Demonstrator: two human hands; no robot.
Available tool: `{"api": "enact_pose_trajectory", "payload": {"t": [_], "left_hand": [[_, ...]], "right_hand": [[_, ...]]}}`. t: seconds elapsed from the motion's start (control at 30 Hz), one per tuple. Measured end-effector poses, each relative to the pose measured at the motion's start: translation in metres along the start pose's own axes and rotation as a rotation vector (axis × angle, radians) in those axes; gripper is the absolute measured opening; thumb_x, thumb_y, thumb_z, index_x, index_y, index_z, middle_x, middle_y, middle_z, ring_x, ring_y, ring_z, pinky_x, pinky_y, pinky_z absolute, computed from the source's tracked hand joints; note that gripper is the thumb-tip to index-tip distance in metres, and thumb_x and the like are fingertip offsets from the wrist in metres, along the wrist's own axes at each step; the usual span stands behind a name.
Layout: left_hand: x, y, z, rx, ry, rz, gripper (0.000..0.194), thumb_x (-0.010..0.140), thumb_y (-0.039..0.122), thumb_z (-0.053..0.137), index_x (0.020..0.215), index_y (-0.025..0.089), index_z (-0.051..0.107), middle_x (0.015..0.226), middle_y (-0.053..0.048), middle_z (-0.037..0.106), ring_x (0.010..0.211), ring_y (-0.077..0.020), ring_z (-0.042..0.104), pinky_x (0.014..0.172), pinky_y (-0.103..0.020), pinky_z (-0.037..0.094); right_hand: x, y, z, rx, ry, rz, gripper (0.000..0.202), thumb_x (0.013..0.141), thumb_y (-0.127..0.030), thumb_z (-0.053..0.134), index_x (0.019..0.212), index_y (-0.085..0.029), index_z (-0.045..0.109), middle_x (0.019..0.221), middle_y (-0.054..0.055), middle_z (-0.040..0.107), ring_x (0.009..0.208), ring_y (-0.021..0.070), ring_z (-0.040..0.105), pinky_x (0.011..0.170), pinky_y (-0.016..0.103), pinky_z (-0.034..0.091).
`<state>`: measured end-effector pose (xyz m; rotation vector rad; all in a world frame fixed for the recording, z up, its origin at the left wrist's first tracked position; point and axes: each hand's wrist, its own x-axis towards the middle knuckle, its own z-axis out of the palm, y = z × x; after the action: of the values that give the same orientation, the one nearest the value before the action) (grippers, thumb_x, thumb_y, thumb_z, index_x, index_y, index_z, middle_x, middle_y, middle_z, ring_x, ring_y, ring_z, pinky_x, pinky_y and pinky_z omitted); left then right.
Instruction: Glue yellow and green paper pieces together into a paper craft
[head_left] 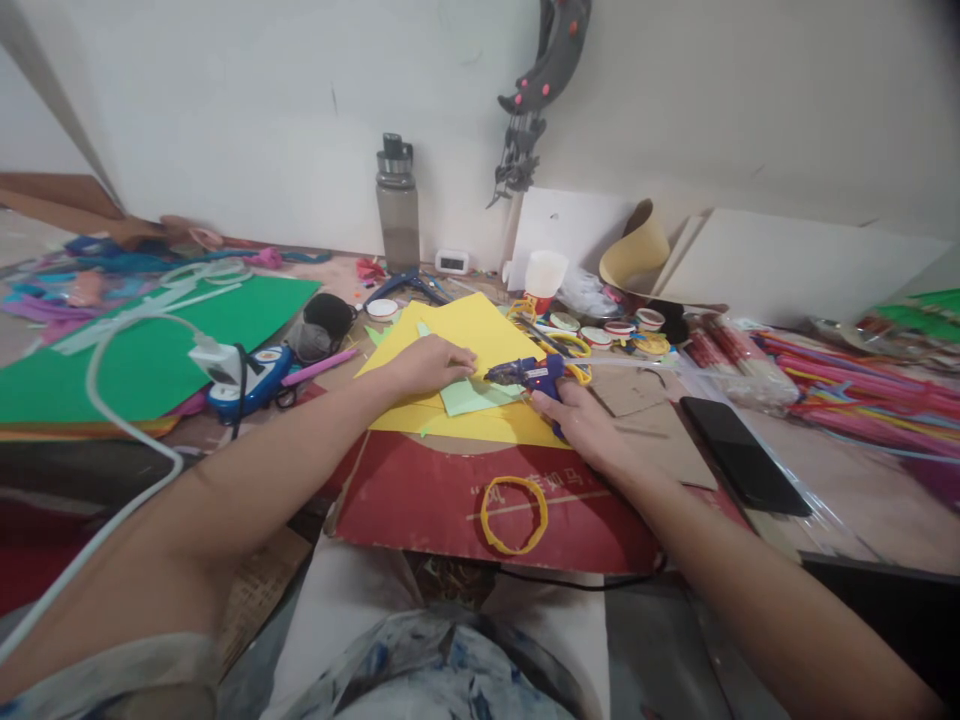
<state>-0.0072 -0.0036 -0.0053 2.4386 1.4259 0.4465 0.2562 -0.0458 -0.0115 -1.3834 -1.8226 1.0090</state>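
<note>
My right hand (pixel 574 415) grips a blue hot glue gun (pixel 529 372), its nozzle pointing left toward my other hand. My left hand (pixel 435 364) rests on the yellow paper sheets (pixel 480 325) with its fingers curled together near the nozzle. What those fingers pinch, if anything, is too small to make out. Just below them lies a light green piece of paper (pixel 476 398) on the yellow. Nearer to me, a yellow ring (pixel 514 515) lies on the red board (pixel 420 490) under the sheets.
A dark phone (pixel 742 455) lies at the right. Behind the paper stand a grey bottle (pixel 398 210) and a small white clock (pixel 452 262). Yellow-handled scissors (pixel 574 345) lie behind the glue gun. At left are green sheets (pixel 247 310) and a blue power strip (pixel 251 385) with a white cable.
</note>
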Motion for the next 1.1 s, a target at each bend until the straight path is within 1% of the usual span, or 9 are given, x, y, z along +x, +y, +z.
{"api": "enact_pose_trajectory", "payload": {"t": [0.1,0.3,0.43,0.53,0.67,0.77,0.87,1.0,1.1], "left_hand": [[-0.001,0.001,0.000,-0.032,-0.004,-0.015,0.027,0.088,0.034,0.059,0.103,0.022,0.078,0.128,-0.002,0.068,0.117,-0.0212,0.066,0.101,-0.029,0.047],[0.002,-0.001,0.004,-0.068,0.045,-0.034,0.022,0.083,0.032,0.065,0.097,0.022,0.080,0.122,-0.003,0.072,0.112,-0.0228,0.068,0.099,-0.030,0.048],[0.002,-0.001,0.005,-0.073,0.053,-0.030,0.022,0.083,0.030,0.066,0.097,0.021,0.080,0.121,-0.004,0.072,0.111,-0.0224,0.068,0.099,-0.030,0.049],[0.002,-0.001,0.004,-0.078,0.053,-0.027,0.022,0.083,0.029,0.066,0.097,0.021,0.079,0.121,-0.003,0.072,0.110,-0.0215,0.069,0.097,-0.029,0.049],[0.001,0.000,0.003,-0.067,0.056,-0.025,0.022,0.082,0.029,0.065,0.097,0.020,0.079,0.121,-0.003,0.072,0.111,-0.0214,0.068,0.098,-0.029,0.049],[0.002,0.001,0.002,-0.040,0.046,-0.022,0.022,0.083,0.029,0.065,0.098,0.020,0.079,0.121,-0.004,0.073,0.110,-0.0215,0.069,0.098,-0.030,0.049],[0.002,0.002,0.003,-0.035,0.051,-0.026,0.022,0.082,0.028,0.065,0.097,0.021,0.080,0.120,-0.003,0.073,0.109,-0.0217,0.069,0.098,-0.030,0.049],[0.002,0.001,0.004,-0.056,0.066,-0.031,0.021,0.081,0.029,0.066,0.095,0.021,0.080,0.120,-0.002,0.073,0.108,-0.0213,0.069,0.096,-0.028,0.050],[0.002,0.000,0.006,-0.059,0.080,-0.029,0.020,0.080,0.029,0.066,0.093,0.021,0.080,0.118,-0.003,0.074,0.107,-0.0217,0.070,0.096,-0.029,0.050]], "right_hand": [[0.001,-0.001,-0.001,0.009,-0.072,0.033,0.029,0.079,-0.048,0.057,0.084,-0.020,0.057,0.069,-0.001,0.055,0.065,0.0166,0.047,0.061,0.028,0.040],[-0.001,-0.012,0.002,-0.145,0.035,0.050,0.025,0.081,-0.042,0.053,0.089,-0.019,0.059,0.084,0.006,0.064,0.078,0.0212,0.055,0.073,0.032,0.043],[-0.005,-0.016,0.000,-0.168,-0.025,0.057,0.028,0.082,-0.043,0.053,0.091,-0.018,0.060,0.087,0.006,0.066,0.079,0.0218,0.056,0.073,0.033,0.044],[-0.007,-0.014,-0.005,-0.151,-0.048,0.072,0.029,0.083,-0.045,0.053,0.092,-0.018,0.060,0.084,0.005,0.065,0.076,0.0213,0.056,0.072,0.032,0.044],[-0.006,-0.011,-0.004,-0.184,-0.005,0.091,0.025,0.082,-0.043,0.053,0.087,-0.019,0.058,0.084,0.005,0.065,0.078,0.0221,0.057,0.073,0.033,0.044],[-0.005,-0.011,0.000,-0.203,0.017,0.045,0.026,0.082,-0.044,0.051,0.085,-0.019,0.058,0.085,0.007,0.066,0.080,0.0224,0.058,0.074,0.033,0.044],[-0.004,-0.012,0.002,-0.211,0.000,-0.004,0.026,0.083,-0.043,0.051,0.087,-0.018,0.059,0.088,0.007,0.066,0.082,0.0220,0.058,0.074,0.032,0.044],[-0.004,-0.007,-0.004,-0.252,-0.037,0.041,0.028,0.085,-0.045,0.051,0.089,-0.018,0.059,0.087,0.007,0.066,0.080,0.0222,0.059,0.073,0.032,0.044],[-0.004,0.002,-0.009,-0.333,0.032,0.022,0.027,0.086,-0.044,0.050,0.093,-0.019,0.060,0.093,0.009,0.068,0.087,0.0240,0.061,0.078,0.033,0.045]]}}
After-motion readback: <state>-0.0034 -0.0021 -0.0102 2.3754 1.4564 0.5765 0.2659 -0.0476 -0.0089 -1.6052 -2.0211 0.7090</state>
